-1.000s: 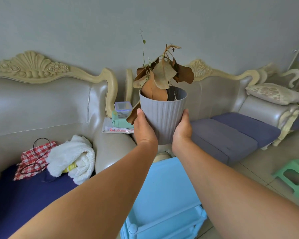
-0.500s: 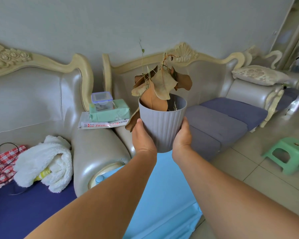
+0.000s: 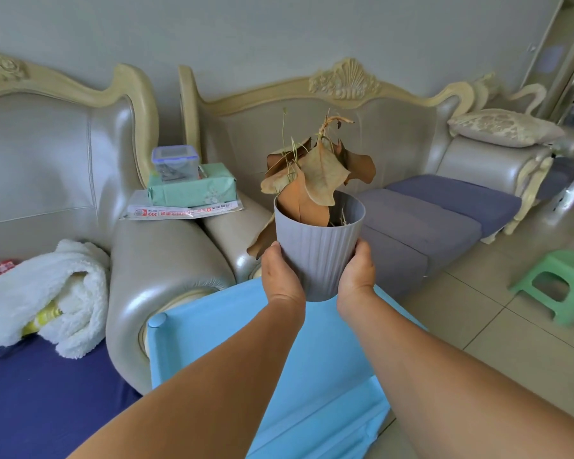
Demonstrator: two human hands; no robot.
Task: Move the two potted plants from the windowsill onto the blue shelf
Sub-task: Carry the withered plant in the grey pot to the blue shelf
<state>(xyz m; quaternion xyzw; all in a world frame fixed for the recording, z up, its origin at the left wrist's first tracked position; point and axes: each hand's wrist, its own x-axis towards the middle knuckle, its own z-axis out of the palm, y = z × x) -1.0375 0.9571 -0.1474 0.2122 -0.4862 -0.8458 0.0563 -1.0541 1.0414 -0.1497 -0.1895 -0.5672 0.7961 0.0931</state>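
Grey ribbed plastic pot (image 3: 318, 251), tapered, with a dead plant in it, brown curled leaves (image 3: 315, 175) flopping over the rim. It's held up in the air over the light blue shelf (image 3: 219, 339), left hand (image 3: 280, 276) and right hand (image 3: 357, 274) wrapped around its sides, fingers hidden behind. Shelf top is smooth plastic. Behind it are shiny pearl leather sofas (image 3: 166, 260) with carved cream trim, a fluffy white blanket (image 3: 47, 293), and a green stool (image 3: 564, 286) on a tiled floor.
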